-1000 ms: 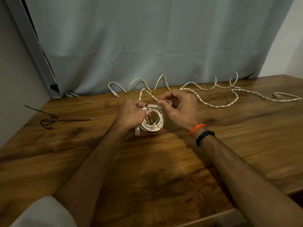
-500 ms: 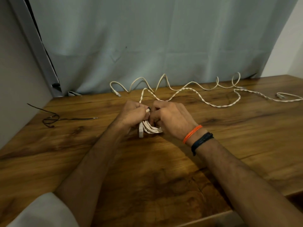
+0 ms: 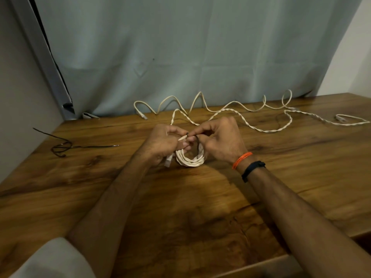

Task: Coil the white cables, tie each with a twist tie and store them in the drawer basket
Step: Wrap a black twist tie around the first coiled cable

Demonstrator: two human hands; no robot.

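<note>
A coiled white cable (image 3: 190, 160) stands on edge on the wooden table (image 3: 180, 217), held between both hands. My left hand (image 3: 160, 144) grips the coil's left side, with a plug end (image 3: 168, 159) hanging below it. A dark twist tie (image 3: 197, 140) loops over the top of the coil. My right hand (image 3: 221, 140) pinches the tie's end against the coil. Two loose white cables lie behind: a twisted one (image 3: 267, 131) and a thinner wavy one (image 3: 200, 98) along the curtain.
Another dark twist tie (image 3: 66, 146) lies on the table at the left. A grey curtain (image 3: 180, 57) hangs behind the table, with walls at both sides. The table's front edge (image 3: 261, 265) runs at the lower right. No drawer basket is in view.
The hands were pressed together over the coil half a second ago; now they have parted slightly, the coil's ring shows again, and the tie's end sticks up between the fingertips.
</note>
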